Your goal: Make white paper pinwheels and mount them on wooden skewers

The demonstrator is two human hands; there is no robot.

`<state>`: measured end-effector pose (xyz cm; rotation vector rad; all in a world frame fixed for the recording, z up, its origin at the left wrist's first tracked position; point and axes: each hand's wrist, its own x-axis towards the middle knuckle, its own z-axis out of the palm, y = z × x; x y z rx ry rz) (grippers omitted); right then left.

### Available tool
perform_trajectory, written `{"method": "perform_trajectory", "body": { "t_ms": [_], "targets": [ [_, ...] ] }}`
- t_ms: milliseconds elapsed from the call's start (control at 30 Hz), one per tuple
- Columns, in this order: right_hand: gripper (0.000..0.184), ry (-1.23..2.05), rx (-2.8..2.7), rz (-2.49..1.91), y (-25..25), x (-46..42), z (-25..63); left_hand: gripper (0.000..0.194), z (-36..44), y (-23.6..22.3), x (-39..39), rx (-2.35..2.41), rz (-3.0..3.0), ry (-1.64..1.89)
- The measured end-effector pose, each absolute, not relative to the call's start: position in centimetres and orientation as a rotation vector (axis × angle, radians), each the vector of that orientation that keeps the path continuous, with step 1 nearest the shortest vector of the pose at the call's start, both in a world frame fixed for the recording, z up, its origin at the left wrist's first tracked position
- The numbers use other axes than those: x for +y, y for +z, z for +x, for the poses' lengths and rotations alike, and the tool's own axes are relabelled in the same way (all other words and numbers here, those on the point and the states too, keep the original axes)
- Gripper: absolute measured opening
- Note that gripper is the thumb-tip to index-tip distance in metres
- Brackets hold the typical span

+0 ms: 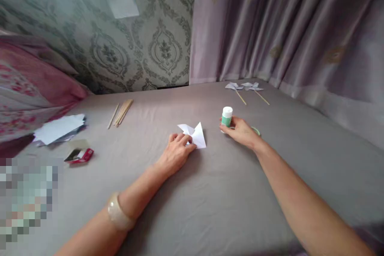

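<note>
My left hand (177, 152) rests on the grey sheet (210, 200) with its fingers pinched on the edge of a folded white paper shape (196, 134). My right hand (241, 131) is wrapped around the lower part of a small green glue bottle with a white cap (227, 116), which stands upright just right of the paper. A green object (256, 130) peeks out behind my right hand; what it is cannot be made out.
Two finished paper pinwheels on sticks (246, 88) lie at the back near the purple curtain (285, 28). A bundle of wooden sticks (122, 112), a stack of white paper (58, 129) and a small red box (78, 155) lie to the left. A pink pillow (33, 84) sits far left.
</note>
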<state>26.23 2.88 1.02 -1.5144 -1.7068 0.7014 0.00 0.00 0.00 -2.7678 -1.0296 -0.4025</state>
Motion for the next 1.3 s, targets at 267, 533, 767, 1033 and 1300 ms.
{"method": "perform_trajectory", "body": {
  "t_ms": [267,533,767,1033,1300],
  "targets": [
    [0.037,0.630,-1.925,-1.366,2.7,1.5,26.4,0.026,-2.3,1.5,0.9,-0.802,-2.877,-0.347],
    [0.027,0.649,-2.001,-1.368,3.7,0.6,25.7,0.024,-3.0,2.1,1.6,-0.703,-2.905,-0.406],
    [0.023,0.516,-2.052,-1.378,4.7,0.3,24.7,0.030,-3.2,1.2,1.9,-0.940,-2.731,-0.782],
    [0.014,0.221,-2.384,-1.170,7.7,-0.1,22.1,0.028,-3.4,0.2,2.7,-1.395,-2.463,-1.123],
    [0.020,0.097,-2.654,-1.179,9.5,-0.2,19.5,0.025,-3.1,0.6,1.8,-1.343,-2.623,-1.080]
  ]
}}
